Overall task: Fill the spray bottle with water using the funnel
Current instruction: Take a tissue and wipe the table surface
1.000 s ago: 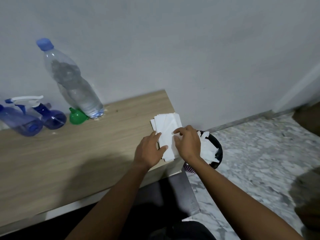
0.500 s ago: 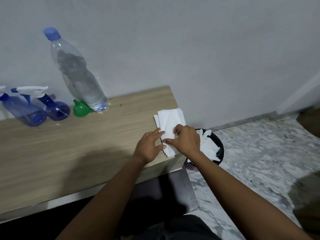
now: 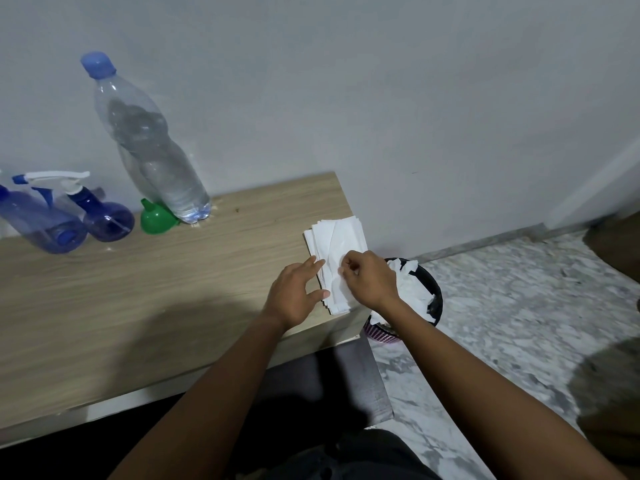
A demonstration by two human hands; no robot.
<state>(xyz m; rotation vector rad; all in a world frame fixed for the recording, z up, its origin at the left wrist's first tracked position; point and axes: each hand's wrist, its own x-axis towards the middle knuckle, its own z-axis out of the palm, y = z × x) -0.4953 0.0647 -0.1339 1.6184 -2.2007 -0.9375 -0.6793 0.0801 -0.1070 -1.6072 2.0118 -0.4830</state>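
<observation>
Worktop (image 3: 145, 299) edge: right hand (image 3: 372, 280) now pinching up a tissue (image 3: 337, 251), left hand (image 3: 294, 296) open, steadying the stack; funnel (image 3: 156, 220) untouched

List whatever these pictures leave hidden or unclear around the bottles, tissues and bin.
Head view only:
- Left spray bottle: its head is cut off by the left edge.
- Green funnel: partly behind the water bottle.
- Tissue stack: near end covered by left hand and right hand.
- Bin: base hidden by the table corner.
</observation>
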